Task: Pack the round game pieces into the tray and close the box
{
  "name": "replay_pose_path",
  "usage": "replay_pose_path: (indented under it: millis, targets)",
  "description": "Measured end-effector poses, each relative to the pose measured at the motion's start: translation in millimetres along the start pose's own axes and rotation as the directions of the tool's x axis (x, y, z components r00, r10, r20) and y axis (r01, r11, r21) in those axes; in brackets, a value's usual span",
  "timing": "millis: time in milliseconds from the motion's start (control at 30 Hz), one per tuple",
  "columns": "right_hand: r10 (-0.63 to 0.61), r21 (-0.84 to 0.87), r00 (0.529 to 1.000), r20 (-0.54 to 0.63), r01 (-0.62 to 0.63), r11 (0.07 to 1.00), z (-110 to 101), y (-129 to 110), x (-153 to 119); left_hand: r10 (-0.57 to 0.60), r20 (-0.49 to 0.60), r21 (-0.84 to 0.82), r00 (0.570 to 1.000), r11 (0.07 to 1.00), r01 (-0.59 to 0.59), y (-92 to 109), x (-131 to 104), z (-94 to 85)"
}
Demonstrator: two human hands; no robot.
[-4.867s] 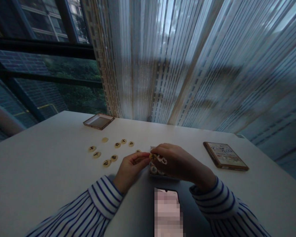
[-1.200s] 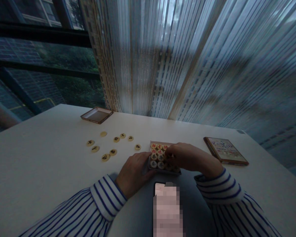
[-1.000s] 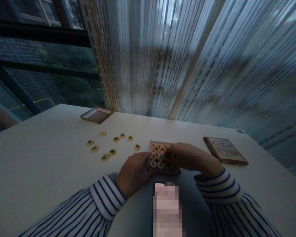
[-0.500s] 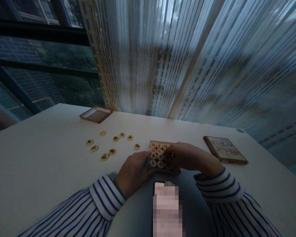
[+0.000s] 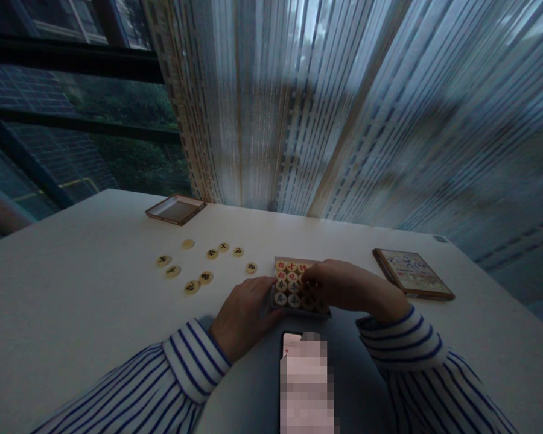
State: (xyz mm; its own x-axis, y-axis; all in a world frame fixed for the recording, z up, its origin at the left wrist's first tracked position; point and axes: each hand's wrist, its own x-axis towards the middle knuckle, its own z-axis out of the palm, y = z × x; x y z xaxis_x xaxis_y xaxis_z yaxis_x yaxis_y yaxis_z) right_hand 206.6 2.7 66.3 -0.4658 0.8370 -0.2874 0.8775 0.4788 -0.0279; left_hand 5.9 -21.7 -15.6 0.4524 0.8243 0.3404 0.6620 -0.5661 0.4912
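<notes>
Shifted left hand [image 5: 242,313] from right hand [image 5: 350,288] to box [image 5: 302,313], now clasping its left side. Bending right fingers over chess pieces [image 5: 292,287] inside, short of the far edge of the table [image 5: 95,271]; cannot tell whether pinching any.

Box: shallow, open rectangular box [image 5: 298,311], flat, left side held by left grip [image 5: 243,316]
Packed pieces: round pale discs [image 5: 281,286], red or black characters, in rows, partly hidden by right grip [image 5: 350,286]
Loose pieces: nine round yellowish discs [image 5: 192,287], flat, beyond left grip
</notes>
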Motion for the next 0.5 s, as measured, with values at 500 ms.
replay_pose_path:
  millis: [500]
  targets:
    - [-0.023,0.002,0.999,-0.022,0.023,1.0,2.6,1.4,1.7,0.01,-0.014,-0.002,1.0,1.0,-0.01,0.8,-0.2,-0.2]
